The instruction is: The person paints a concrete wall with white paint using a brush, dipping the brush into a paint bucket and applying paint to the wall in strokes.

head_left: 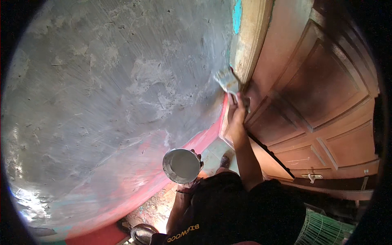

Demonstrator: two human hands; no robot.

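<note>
While left hand cradles bowl, right hand grips brush.

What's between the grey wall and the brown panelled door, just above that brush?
A pale wooden door frame, seen in the head view just above the flat brush in the right hand; a turquoise paint patch runs along its wall-side edge.

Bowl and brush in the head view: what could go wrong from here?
Two risks stand out. The brush in the right hand is right by the wooden door frame, so a stray stroke could smear the wood. The open bowl of grey mix is held only by the left hand, so it might tip and spill toward the floor if attention is on the brush.
</note>
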